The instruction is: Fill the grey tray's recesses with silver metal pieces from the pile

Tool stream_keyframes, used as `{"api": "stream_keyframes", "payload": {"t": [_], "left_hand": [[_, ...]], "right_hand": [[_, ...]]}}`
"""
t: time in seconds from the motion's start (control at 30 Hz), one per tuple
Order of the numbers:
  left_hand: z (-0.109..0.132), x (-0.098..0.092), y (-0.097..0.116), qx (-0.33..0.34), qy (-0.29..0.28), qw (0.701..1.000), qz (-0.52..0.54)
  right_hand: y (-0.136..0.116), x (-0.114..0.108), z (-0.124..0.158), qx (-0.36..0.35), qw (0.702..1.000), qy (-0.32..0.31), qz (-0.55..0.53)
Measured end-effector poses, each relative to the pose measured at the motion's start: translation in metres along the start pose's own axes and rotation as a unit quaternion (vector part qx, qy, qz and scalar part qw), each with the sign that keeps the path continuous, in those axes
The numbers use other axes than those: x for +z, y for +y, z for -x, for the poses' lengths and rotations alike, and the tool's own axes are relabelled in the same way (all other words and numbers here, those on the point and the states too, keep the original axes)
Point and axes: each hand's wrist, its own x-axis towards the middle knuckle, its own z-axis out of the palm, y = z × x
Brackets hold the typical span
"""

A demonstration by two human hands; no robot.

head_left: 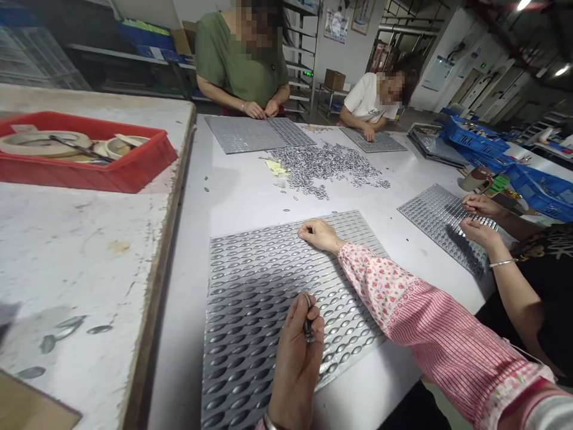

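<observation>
A grey tray (250, 280) with rows of oval pockets lies on the white table in front of me. My left hand (295, 352) hovers over its near right part, fingers closed around a few small dark metal pieces (308, 325). My right hand (319, 234), in a pink floral and striped sleeve, reaches across and rests fingers down on the tray's far edge. A heap of small silver metal pieces (326, 167) lies on the table beyond the tray.
Three other people work at similar grey trays (246, 134) (380, 143) (430, 215) around the table. A red bin (129, 170) with tape rolls sits on the left bench. Blue crates (474, 143) stand at the right. A few loose pieces lie scattered near the table's middle.
</observation>
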Motion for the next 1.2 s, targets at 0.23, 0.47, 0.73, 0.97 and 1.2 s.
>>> {"api": "stream_keyframes", "payload": {"t": [0.23,0.47,0.73,0.97,1.2], "left_hand": [[0.002,0.006,0.005,-0.024,-0.002,0.999,0.043],[0.006,0.01,0.006,-0.036,-0.008,0.999,0.035],[0.005,0.009,0.008,-0.01,0.006,1.0,0.0],[0.004,0.005,0.006,-0.008,0.006,1.0,-0.014],[0.002,0.001,0.004,0.018,0.012,0.999,-0.037]], "right_hand": [[-0.023,-0.01,0.045,-0.013,0.977,-0.078,-0.196],[-0.047,-0.033,0.101,-0.092,0.887,-0.29,-0.347],[-0.009,-0.016,0.026,0.049,0.922,-0.025,-0.382],[0.008,0.0,-0.012,0.026,0.994,0.0,-0.109],[0.004,0.008,-0.014,0.004,0.999,0.027,-0.047]]}}
